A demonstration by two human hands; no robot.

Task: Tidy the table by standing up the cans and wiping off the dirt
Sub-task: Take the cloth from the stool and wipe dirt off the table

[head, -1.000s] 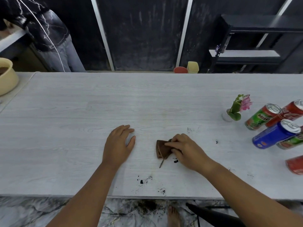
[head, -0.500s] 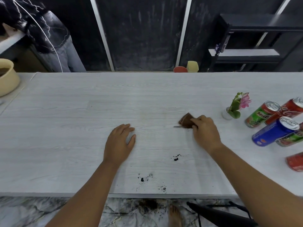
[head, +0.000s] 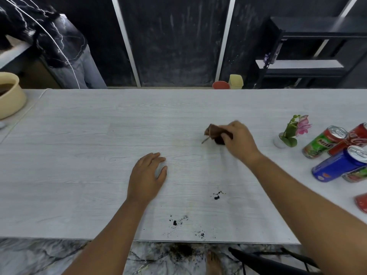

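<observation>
The right hand (head: pixel 237 140) is closed around a small brown cloth (head: pixel 213 132), pressing it to the table (head: pixel 99 126) beyond the dirt specks (head: pixel 216 196), probably so a stroke toward the near edge can sweep the dirt along. A thin strand trails from the cloth on the side away from the hand. The left hand (head: pixel 148 175) lies flat and empty, fingers loosely spread, on the table beside the specks, apparently bracing the body during the reach. More crumbs (head: pixel 178 221) lie nearer the table's front edge than the first specks, so the wiping looks unfinished. To the right of the cloth, past a small potted flower (head: pixel 292 132), a cluster of cans (head: pixel 337 153) leans in this wide view; whether they stand or lie I cannot tell. The table is pale grey wood-grain laminate, smooth and easy to wipe. Past its far edge stand dark wall panels, a black shelf unit (head: pixel 309 64), two small cups (head: pixel 228 83) and another person. A beige bowl (head: pixel 10 96) sits at its left end, and marbled floor shows below the front edge.
</observation>
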